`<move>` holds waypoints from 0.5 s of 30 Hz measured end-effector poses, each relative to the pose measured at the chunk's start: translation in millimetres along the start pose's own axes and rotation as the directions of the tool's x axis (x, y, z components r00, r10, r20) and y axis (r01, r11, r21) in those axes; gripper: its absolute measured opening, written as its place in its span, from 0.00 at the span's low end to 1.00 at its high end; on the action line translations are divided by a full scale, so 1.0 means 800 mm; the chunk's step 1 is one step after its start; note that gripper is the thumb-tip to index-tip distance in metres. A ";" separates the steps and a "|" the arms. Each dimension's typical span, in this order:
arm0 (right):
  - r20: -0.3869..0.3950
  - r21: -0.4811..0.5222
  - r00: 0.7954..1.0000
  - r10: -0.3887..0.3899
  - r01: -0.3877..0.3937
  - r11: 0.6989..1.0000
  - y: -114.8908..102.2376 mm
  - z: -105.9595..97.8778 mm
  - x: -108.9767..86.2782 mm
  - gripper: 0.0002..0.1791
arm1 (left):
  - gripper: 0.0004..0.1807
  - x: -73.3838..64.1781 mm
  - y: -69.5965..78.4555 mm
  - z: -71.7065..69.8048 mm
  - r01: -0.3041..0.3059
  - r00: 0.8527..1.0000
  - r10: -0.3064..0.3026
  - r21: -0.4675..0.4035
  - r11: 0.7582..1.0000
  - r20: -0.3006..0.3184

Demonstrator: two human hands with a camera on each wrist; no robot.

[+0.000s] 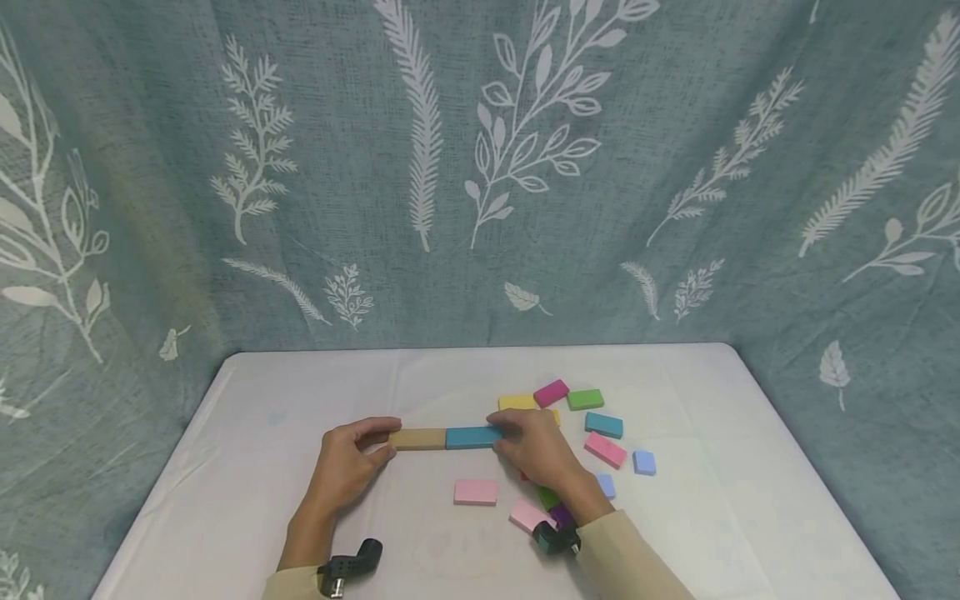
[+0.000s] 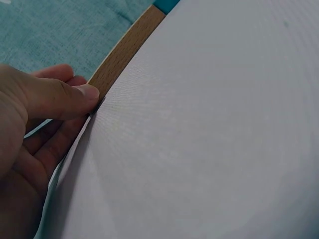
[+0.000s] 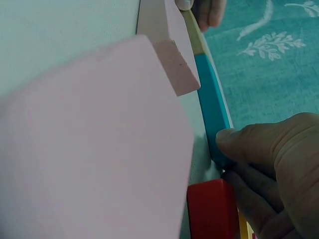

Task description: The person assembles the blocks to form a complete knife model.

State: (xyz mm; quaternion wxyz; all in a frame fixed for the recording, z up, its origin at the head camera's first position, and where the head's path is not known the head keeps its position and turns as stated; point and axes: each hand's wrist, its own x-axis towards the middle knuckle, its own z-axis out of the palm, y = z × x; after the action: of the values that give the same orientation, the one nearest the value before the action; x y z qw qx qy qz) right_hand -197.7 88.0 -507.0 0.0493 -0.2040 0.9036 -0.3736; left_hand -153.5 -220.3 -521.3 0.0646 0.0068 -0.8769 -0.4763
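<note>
A natural wood block (image 1: 420, 439) and a blue block (image 1: 471, 437) lie end to end in a straight row on the white-covered table. My left hand (image 1: 347, 462) pinches the outer end of the wood block between thumb and fingers. At the other end of the row, my right hand (image 1: 542, 446) grips the blue block the same way. In the right wrist view a red block (image 3: 213, 209) sits just under the right fingers. A pink block (image 1: 476, 492) rests in front of the row. Fingers hide the outermost ends of both gripped blocks.
Loose coloured blocks lie around the right hand: yellow (image 1: 516, 402), magenta (image 1: 551, 392), green (image 1: 585, 399), a second blue one (image 1: 603, 425), dark pink (image 1: 605, 450) and light blue (image 1: 644, 462). Another pale pink block (image 1: 529, 516) is near the right wrist. A patterned curtain (image 1: 360, 167) encloses the table.
</note>
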 end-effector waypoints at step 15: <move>-0.017 0.001 1.000 0.003 -0.003 1.000 0.003 0.002 0.002 0.21 | 0.22 0.001 0.001 0.002 0.001 1.000 -0.001 0.002 1.000 -0.009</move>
State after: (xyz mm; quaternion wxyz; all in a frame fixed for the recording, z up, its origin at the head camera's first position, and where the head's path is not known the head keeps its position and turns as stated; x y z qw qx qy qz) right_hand -199.3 88.2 -509.6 0.0421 -0.1995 0.9040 -0.3758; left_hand -154.5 -218.4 -521.9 0.0681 0.0094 -0.8772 -0.4752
